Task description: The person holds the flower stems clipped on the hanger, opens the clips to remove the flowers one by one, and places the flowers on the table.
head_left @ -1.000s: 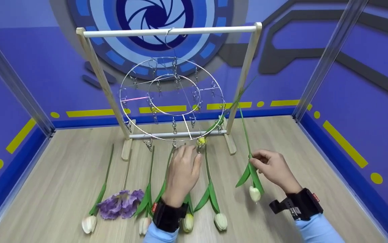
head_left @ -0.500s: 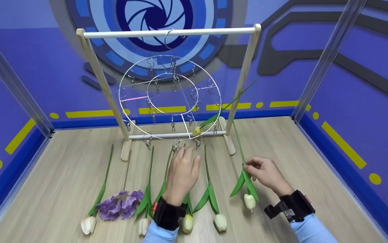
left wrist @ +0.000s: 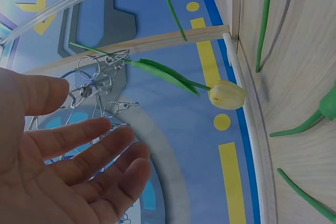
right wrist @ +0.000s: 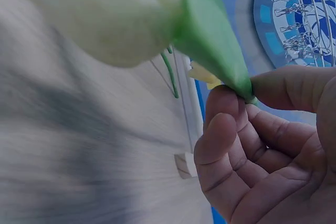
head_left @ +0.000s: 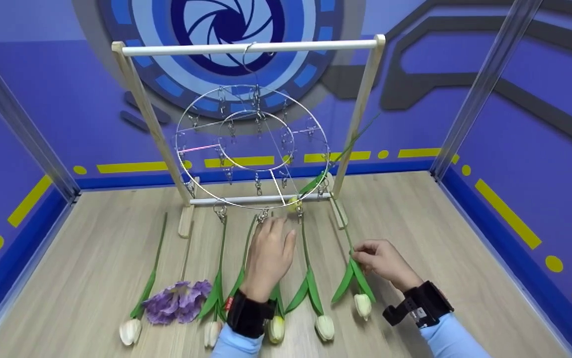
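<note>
My right hand pinches the stem of a white artificial tulip, whose bloom hangs down above the table and whose stem rises toward the rack. The right wrist view has the pale bloom large and close, thumb and forefinger at its green leaf. My left hand is below the front of a round wire clip hanger, near its metal clips. In the left wrist view the fingers lie extended and hold nothing. A yellow tulip hangs at the hanger's clips, bloom low, stem slanting up.
The hanger hooks over the white bar of a wooden rack. On the table lie a pinkish-white tulip, a purple flower, a yellowish tulip, a white tulip and others. Patterned blue panels enclose the table.
My right hand has moved left and toward me, lowering the white tulip. The hanger and yellow tulip swing slightly. My left hand stays almost in place.
</note>
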